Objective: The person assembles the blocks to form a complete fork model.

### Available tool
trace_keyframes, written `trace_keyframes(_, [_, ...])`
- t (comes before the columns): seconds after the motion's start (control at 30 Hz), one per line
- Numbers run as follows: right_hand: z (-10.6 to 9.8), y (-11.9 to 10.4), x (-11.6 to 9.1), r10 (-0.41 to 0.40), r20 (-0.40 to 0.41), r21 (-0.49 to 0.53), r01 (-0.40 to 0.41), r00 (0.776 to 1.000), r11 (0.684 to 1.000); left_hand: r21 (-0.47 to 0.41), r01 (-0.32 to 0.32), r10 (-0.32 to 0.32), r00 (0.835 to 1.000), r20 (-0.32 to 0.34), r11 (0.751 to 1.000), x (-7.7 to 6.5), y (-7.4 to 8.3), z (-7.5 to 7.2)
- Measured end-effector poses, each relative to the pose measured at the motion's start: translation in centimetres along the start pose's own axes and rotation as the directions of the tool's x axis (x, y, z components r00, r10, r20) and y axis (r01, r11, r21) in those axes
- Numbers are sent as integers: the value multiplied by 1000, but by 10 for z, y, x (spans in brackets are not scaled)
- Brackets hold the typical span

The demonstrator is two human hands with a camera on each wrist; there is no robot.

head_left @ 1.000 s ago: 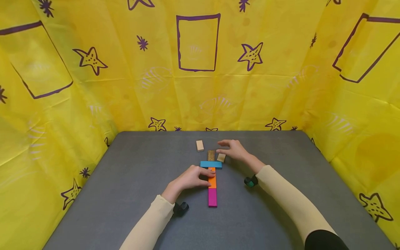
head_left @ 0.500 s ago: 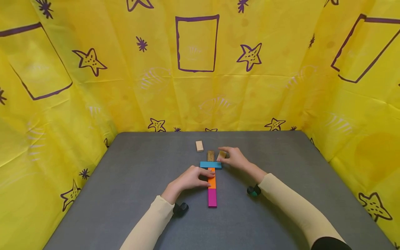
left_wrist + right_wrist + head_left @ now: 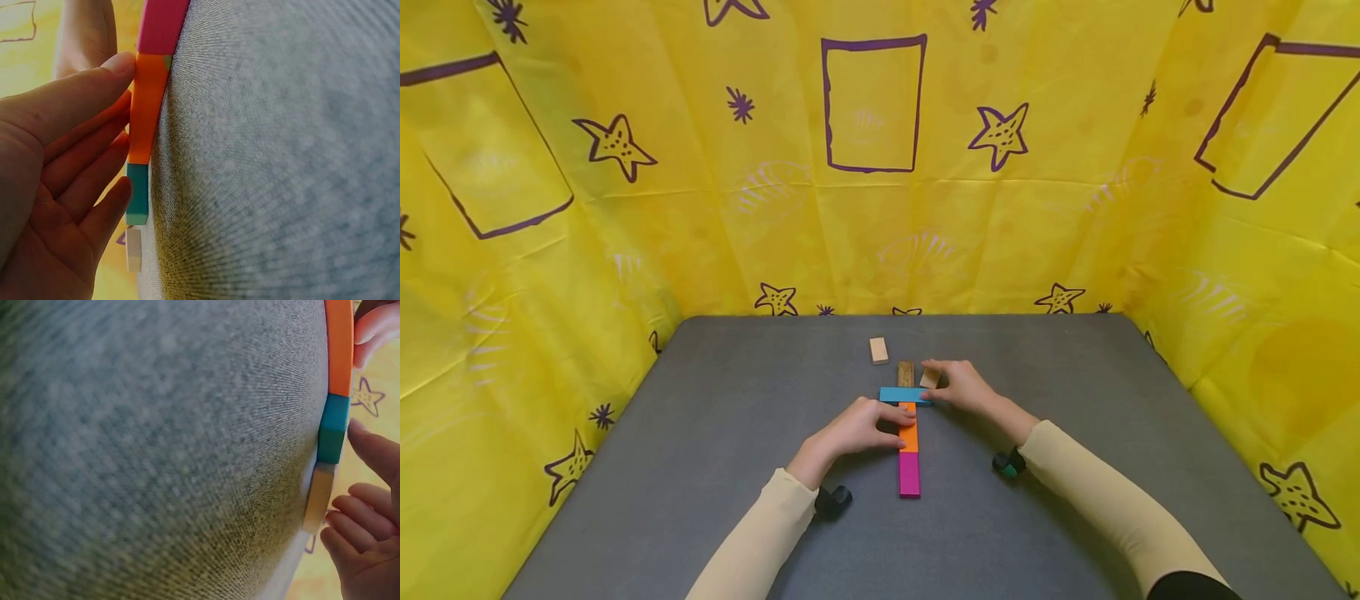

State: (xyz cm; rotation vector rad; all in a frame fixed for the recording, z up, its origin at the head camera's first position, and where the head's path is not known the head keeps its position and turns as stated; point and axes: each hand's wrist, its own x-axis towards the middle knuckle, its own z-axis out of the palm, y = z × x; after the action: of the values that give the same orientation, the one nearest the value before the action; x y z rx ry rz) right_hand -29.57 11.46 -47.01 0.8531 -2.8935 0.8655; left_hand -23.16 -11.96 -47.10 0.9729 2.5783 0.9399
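Flat wooden blocks form a line on the grey table: a magenta block nearest, an orange block, a blue block lying crosswise, then a dark brown block. My left hand rests its thumb and fingertips on the orange block, fingers fairly straight. To the right of the brown block lies a small tan block, angled. My right hand hovers around it, thumb tip at the blue block's right end, fingertips by the tan block's top. In the right wrist view the tan block sits close behind the blue one.
A pale wooden block lies apart, behind and left of the line. Yellow cloth with purple drawings walls the grey table at the back and both sides. Both wrists wear dark camera mounts.
My right hand has come down and slightly toward me; its thumb has moved from beside the tan block to the blue block's right end. The left hand keeps its place on the orange block.
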Motion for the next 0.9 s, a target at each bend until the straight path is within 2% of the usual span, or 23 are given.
trace_keyframes(0.23, [-1, 0, -1, -7, -2, -13, 7, 1000, 1000, 14, -5, 5, 1000, 3, 1000, 1, 2, -1])
trace_keyframes(0.7, [-3, -1, -1, -9, 2, -35, 9, 1000, 999, 134, -16, 11, 999, 40, 991, 12, 9, -10])
trace_keyframes(0.9, [-3, -1, -1, -9, 5, -33, 10, 1000, 999, 155, -3, 1, 1000, 13, 988, 16, 9, -11])
